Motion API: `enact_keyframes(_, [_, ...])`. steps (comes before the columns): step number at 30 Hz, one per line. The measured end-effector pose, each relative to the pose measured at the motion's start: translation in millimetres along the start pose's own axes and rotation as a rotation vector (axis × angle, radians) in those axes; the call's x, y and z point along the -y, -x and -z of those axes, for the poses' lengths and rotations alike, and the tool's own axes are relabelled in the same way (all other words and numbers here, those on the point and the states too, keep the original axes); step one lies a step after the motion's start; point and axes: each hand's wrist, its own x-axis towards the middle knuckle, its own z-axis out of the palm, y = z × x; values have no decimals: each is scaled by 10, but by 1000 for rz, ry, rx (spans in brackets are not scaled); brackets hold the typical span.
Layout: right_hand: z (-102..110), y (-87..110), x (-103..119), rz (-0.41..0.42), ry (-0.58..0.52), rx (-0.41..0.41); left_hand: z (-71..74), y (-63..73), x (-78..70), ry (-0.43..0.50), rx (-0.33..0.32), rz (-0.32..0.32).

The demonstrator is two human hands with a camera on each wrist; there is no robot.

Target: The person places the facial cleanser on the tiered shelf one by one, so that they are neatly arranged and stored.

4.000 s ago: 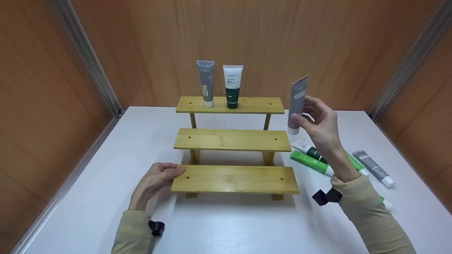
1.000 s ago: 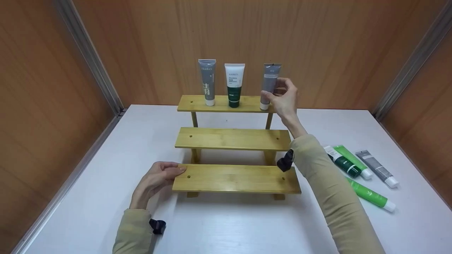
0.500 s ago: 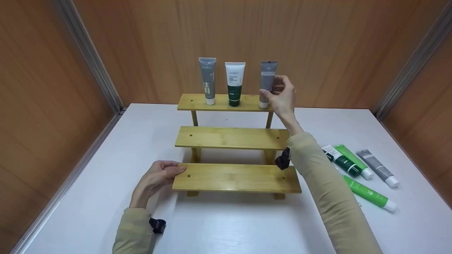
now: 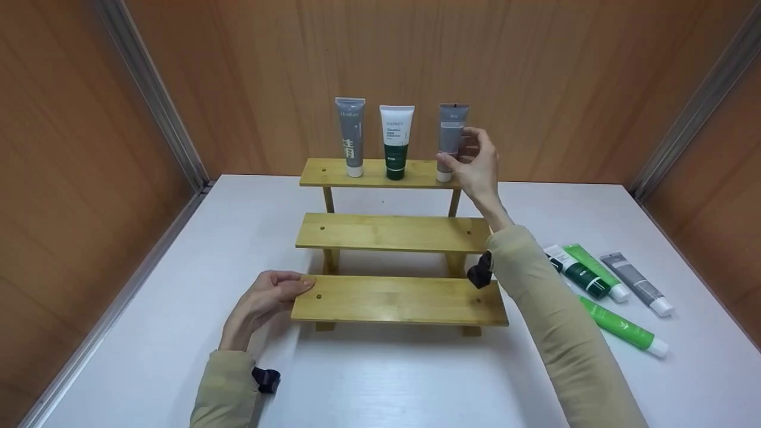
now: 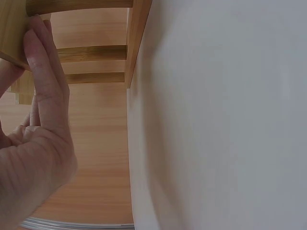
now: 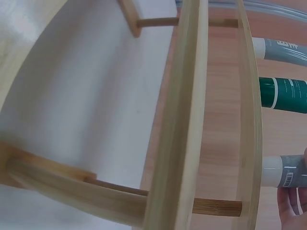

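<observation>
A three-tier wooden display stand [image 4: 398, 300] stands on the white table. My left hand [image 4: 267, 300] pinches the left end of its lowest shelf, the thumb on top and the fingers [image 5: 45, 72] underneath. On the top tier, near its right end, a grey squeeze tube [image 4: 453, 138] stands upright on its white cap. Thumb and fingers of my right hand [image 4: 478, 166] pinch that tube from the right. To its left stand a white and dark green tube [image 4: 396, 137] and another grey tube [image 4: 351, 134]; the right wrist view shows the caps along the shelf.
Right of the stand lie several more tubes: a grey one [image 4: 636, 284], a green one [image 4: 618, 324], another green one [image 4: 594, 267] and a white and dark green one [image 4: 579, 273]. My right sleeve hides part of this group. Wood-grain panels [image 4: 535, 77] enclose the table.
My right hand has carried the grey tube from right of the stand leftward onto the top tier. Over the last second it shifts slightly left. The left hand stays put.
</observation>
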Motion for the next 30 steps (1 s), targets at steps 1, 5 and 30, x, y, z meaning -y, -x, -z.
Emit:
enact_keyframes(1, [13, 13, -6, 1, -2, 4, -4, -3, 1, -3, -5, 3])
enact_keyframes(5, [84, 68, -38, 18, -23, 12, -22, -15, -1, -23, -31, 24])
enact_keyframes(30, [738, 530, -329, -7, 38, 142, -15, -2, 17, -7, -32, 5])
